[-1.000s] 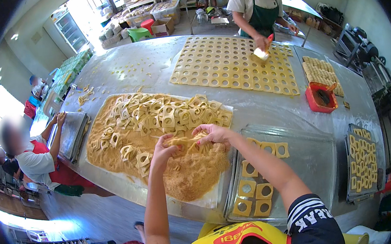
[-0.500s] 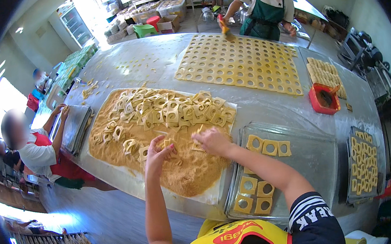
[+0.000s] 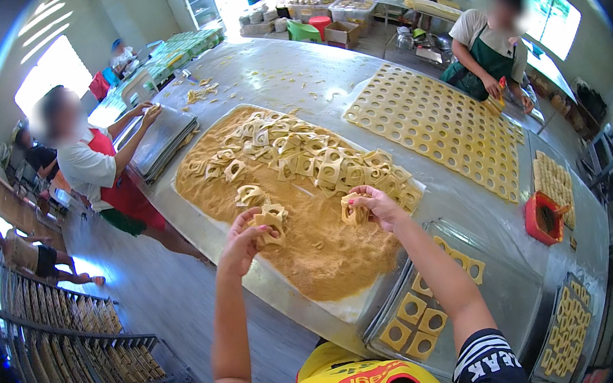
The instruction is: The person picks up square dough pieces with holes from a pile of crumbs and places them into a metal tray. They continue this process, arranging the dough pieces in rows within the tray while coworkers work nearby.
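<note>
My left hand (image 3: 243,238) pinches a small bunch of square dough pieces with round holes (image 3: 274,220), standing on edge above the brown crumbs. In my right hand (image 3: 377,208), thumb and fingers close on another few holed dough pieces (image 3: 353,210). Beneath both hands spreads a wide bed of brown crumbs (image 3: 328,267) on a white sheet. Beyond them lies a heap of overlapping holed dough pieces (image 3: 295,144), with a small cluster (image 3: 250,195) just past my left hand. Beside my right forearm, a metal tray (image 3: 463,350) carries several flat holed squares (image 3: 411,308).
A large perforated dough sheet (image 3: 433,131) covers the far right. A co-worker in a green apron (image 3: 482,64) brushes it. Near it stands a red container (image 3: 545,219). At left, a co-worker in a red apron (image 3: 104,148) touches stacked trays (image 3: 162,148). A filled tray (image 3: 565,329) sits right.
Both hands have moved apart, and bunches of holed dough now show plainly in their fingers. The view has shifted left. The green-aproned co-worker's brush has moved toward the sheet's right edge.
</note>
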The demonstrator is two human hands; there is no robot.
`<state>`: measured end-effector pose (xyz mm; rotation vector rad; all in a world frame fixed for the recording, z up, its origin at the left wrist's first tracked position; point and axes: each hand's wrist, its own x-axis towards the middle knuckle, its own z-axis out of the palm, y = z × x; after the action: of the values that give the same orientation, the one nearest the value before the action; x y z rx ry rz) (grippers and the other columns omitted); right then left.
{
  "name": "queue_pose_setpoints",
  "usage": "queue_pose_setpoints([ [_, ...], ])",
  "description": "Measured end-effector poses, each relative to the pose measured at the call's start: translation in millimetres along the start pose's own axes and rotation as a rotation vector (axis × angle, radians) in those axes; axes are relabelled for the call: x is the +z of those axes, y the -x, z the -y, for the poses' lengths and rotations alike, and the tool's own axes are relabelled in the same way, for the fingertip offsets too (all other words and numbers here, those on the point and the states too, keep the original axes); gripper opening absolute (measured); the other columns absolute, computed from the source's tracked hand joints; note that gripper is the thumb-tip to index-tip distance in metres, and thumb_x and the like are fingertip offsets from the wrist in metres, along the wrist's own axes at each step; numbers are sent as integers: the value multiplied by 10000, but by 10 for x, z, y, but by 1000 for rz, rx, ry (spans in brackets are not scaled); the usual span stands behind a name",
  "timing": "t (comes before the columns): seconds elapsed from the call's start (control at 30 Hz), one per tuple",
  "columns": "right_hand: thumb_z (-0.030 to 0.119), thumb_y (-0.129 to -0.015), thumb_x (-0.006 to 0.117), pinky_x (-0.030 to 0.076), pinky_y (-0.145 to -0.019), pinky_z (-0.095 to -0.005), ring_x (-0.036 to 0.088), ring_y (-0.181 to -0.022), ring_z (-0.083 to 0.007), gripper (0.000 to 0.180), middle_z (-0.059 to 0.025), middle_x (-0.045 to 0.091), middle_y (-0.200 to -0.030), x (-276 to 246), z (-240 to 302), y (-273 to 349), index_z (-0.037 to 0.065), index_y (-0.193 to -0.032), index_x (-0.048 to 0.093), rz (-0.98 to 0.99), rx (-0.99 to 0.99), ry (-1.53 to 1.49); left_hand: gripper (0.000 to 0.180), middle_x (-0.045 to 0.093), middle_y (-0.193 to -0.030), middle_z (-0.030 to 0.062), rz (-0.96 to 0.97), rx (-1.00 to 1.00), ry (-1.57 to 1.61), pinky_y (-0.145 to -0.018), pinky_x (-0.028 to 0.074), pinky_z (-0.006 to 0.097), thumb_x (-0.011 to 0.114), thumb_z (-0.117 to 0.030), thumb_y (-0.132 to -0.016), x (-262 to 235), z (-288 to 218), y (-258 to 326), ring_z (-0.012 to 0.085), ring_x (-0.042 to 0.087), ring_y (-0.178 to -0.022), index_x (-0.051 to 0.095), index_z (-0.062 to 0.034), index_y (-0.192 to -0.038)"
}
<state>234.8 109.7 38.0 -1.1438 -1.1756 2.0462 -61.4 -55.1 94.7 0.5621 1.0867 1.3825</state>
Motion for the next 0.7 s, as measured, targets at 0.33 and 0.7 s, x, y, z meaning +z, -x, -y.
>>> queue_pose_setpoints([
  [0.33, 61, -831, 719, 558, -646, -282, 680, -780, -141, 436, -72, 684, -968, 1014, 427, -729, 87, -1219, 522, 305, 125, -98, 526, 638, -985, 116, -264, 144, -150, -707, 570, 318, 656, -26, -832, -1103, -556, -531, 196, 683, -818, 411, -30, -1297],
  [0.7, 71, -686, 710, 538, -772, -347, 664, -897, -243, 495, -96, 670, -1040, 2151, 475, -1583, 89, -1160, 568, 234, -599, 874, 702, 639, -949, 190, -257, 360, -1460, -769, 511, 457, 617, -94, -747, -1602, -593, -1508, 352, 642, -877, 361, -75, -1400],
])
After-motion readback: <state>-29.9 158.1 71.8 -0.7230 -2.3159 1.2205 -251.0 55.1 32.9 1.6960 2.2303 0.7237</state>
